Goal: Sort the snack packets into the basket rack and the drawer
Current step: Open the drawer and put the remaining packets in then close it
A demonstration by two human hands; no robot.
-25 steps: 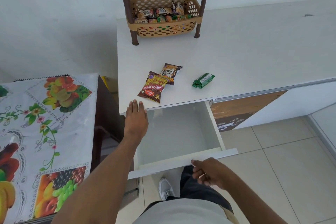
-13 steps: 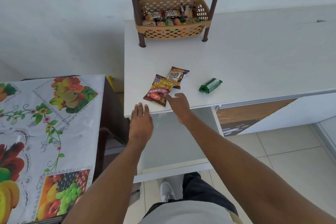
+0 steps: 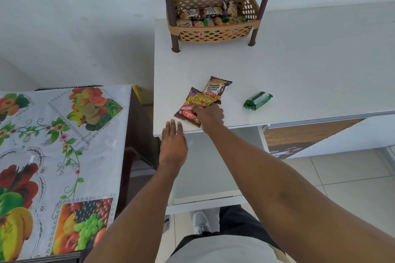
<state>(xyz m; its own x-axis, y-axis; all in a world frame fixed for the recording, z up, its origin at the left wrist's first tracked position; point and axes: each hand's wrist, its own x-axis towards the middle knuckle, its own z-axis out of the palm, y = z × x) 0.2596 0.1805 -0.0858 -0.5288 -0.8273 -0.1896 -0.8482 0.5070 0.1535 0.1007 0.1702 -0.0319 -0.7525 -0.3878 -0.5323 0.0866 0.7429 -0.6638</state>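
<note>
Three snack packets lie on the white counter [image 3: 299,66]: a red and yellow packet [image 3: 195,101], a brown salted-peanuts packet [image 3: 217,86] partly under it, and a green packet [image 3: 257,100] off to the right. My right hand [image 3: 210,115] rests on the red and yellow packet's near corner with fingers curled onto it. My left hand [image 3: 173,143] lies flat on the counter's front edge, holding nothing. Below my arms the white drawer [image 3: 205,204] stands pulled out; what shows of its inside is bare. The tan basket rack [image 3: 213,34] stands at the counter's back with several packets in its lower basket.
A table with a fruit-print cloth [image 3: 64,145] stands close on the left, with a narrow gap to the counter. A white wall runs behind. Tiled floor [image 3: 342,177] lies to the right, and my shoe [image 3: 199,221] shows below the drawer front.
My right hand left the drawer front, reached up over the open drawer and landed on the red and yellow packet. My left hand stayed on the counter edge.
</note>
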